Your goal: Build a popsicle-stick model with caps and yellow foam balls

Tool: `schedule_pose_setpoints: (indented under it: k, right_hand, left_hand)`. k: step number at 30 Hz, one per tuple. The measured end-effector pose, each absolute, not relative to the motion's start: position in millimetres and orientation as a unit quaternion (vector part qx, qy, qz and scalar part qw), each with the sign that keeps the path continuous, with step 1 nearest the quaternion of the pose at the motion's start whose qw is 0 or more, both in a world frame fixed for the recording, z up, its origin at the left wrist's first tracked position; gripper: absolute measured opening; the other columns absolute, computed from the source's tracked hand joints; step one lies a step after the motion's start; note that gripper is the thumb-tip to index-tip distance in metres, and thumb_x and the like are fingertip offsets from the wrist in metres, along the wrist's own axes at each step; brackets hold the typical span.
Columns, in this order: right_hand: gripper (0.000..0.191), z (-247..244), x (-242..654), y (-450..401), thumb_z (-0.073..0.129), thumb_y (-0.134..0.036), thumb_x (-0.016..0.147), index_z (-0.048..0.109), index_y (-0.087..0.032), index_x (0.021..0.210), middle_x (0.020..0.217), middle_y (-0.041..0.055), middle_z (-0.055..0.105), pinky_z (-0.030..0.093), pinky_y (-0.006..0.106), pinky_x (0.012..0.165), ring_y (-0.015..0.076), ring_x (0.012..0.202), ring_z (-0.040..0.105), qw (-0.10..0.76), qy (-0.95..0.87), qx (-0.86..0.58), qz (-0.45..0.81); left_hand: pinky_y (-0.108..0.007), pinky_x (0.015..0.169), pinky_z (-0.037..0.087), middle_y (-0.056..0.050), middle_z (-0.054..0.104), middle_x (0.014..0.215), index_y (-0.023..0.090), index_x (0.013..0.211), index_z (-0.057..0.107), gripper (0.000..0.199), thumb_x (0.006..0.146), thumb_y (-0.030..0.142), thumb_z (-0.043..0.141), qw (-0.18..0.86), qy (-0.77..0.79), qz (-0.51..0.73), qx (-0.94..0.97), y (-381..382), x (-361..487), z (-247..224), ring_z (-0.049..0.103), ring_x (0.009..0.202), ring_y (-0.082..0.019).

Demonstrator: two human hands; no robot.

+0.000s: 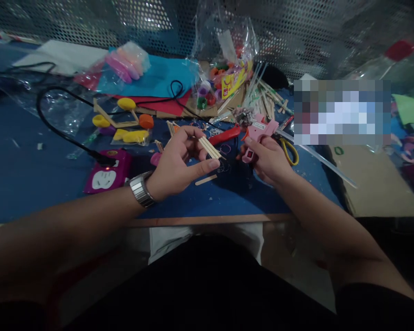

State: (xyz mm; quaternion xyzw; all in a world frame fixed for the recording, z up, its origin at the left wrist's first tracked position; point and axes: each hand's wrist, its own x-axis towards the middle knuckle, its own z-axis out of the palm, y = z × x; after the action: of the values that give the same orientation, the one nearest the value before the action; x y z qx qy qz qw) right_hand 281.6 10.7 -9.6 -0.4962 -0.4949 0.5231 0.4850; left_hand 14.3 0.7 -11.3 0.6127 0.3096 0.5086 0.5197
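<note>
My left hand [179,161], with a metal watch band at the wrist, pinches a small row of pale wooden sticks [209,147] laid side by side. In my right hand [269,158] is a pink hot glue gun [260,129], gripped by its handle, with its nozzle pointing away toward the back left. The two hands are apart, held above the blue table [234,202]. Below the sticks lies a loose flat craft stick [206,180]. A red utility knife [225,136] rests between and behind the hands.
A purple power socket [107,172] with a black cord [38,105] stands at left. Yellow-handled scissors [290,152] and a clear glue stick [331,166] lie right of the glue gun. Behind are bagged bottle caps [221,78], blue paper [158,73] and cardboard [376,184].
</note>
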Motion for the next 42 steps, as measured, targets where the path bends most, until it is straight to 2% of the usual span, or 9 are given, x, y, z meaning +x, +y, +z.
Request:
schedule_pose_setpoints:
  k: [5,10,15,19,26,30,33,37,42]
  right_hand:
    - [0.045,-8.7,279.3,7.5,0.106,-0.045,0.081,0.069,-0.026,0.099,0.086,-0.0022,0.071,0.063,0.032,0.071,0.0161,0.075,0.063,0.490,-0.485,-0.489,0.534]
    - [0.051,-8.9,278.3,10.1,0.106,-0.035,0.081,0.079,-0.026,0.124,0.115,0.0025,0.086,0.068,0.034,0.081,0.0204,0.095,0.075,0.493,-0.480,-0.479,0.545]
    - [0.052,-8.5,278.3,11.7,0.112,-0.040,0.078,0.080,-0.024,0.116,0.111,0.0047,0.087,0.071,0.036,0.084,0.0219,0.094,0.079,0.461,-0.481,-0.480,0.571]
    - [0.062,-4.8,277.0,9.5,0.117,-0.043,0.069,0.077,-0.023,0.113,0.103,0.0032,0.086,0.066,0.032,0.067,0.0184,0.077,0.076,0.436,-0.463,-0.477,0.607]
    - [0.062,1.1,276.2,8.4,0.116,-0.049,0.067,0.076,-0.022,0.106,0.092,0.0026,0.082,0.057,0.027,0.056,0.0197,0.077,0.076,0.406,-0.472,-0.489,0.611]
    - [0.062,0.9,276.5,7.4,0.111,-0.047,0.073,0.075,-0.024,0.118,0.103,0.0036,0.085,0.059,0.029,0.060,0.0208,0.082,0.077,0.415,-0.470,-0.489,0.607]
    - [0.057,-2.1,278.2,7.8,0.109,-0.049,0.077,0.076,-0.024,0.116,0.101,0.0036,0.085,0.061,0.031,0.064,0.0219,0.083,0.077,0.414,-0.490,-0.492,0.589]
    - [0.059,-5.4,280.2,10.3,0.110,-0.050,0.072,0.077,-0.024,0.113,0.099,0.0026,0.084,0.059,0.032,0.065,0.0202,0.078,0.074,0.387,-0.513,-0.489,0.590]
    - [0.066,-1.0,278.7,10.4,0.113,-0.050,0.066,0.077,-0.024,0.115,0.102,0.0029,0.084,0.060,0.033,0.068,0.0211,0.082,0.075,0.391,-0.502,-0.494,0.593]
  left_hand:
    - [-0.033,0.074,0.058,0.002,0.063,0.090,0.030,0.130,0.058,0.074,0.088,0.074,0.101,0.490,0.299,0.547,0.609,4.5,13.9,-15.5,0.066,0.080,-0.018]
    - [-0.033,0.073,0.059,0.003,0.062,0.088,0.030,0.134,0.058,0.074,0.089,0.070,0.102,0.471,0.289,0.553,0.623,6.7,13.4,-15.3,0.067,0.079,-0.018]
    - [-0.033,0.073,0.058,0.004,0.063,0.087,0.029,0.140,0.059,0.073,0.093,0.064,0.102,0.459,0.277,0.545,0.645,4.8,11.3,-13.2,0.066,0.077,-0.017]
    - [-0.033,0.074,0.058,0.004,0.064,0.088,0.029,0.143,0.060,0.066,0.097,0.054,0.100,0.427,0.243,0.515,0.703,-4.4,9.5,-9.2,0.067,0.076,-0.016]
    - [-0.032,0.081,0.060,0.003,0.074,0.095,0.027,0.149,0.062,0.068,0.097,0.050,0.100,0.367,0.110,0.363,0.850,-27.0,7.7,-1.4,0.073,0.077,-0.016]
    - [-0.033,0.085,0.059,0.003,0.074,0.092,0.025,0.149,0.063,0.064,0.101,0.051,0.096,0.343,0.103,0.333,0.872,-24.8,7.4,-0.2,0.074,0.079,-0.017]
    - [-0.033,0.087,0.058,0.004,0.074,0.092,0.024,0.151,0.062,0.064,0.101,0.048,0.095,0.339,0.112,0.337,0.871,-21.1,7.4,-0.2,0.072,0.077,-0.017]
    - [-0.032,0.087,0.055,0.005,0.074,0.089,0.024,0.153,0.062,0.064,0.103,0.048,0.094,0.322,0.122,0.333,0.878,-20.1,6.6,0.1,0.073,0.079,-0.017]
    - [-0.031,0.089,0.054,0.006,0.075,0.086,0.025,0.160,0.062,0.064,0.106,0.045,0.090,0.295,0.146,0.339,0.881,-21.2,4.9,1.4,0.071,0.080,-0.016]
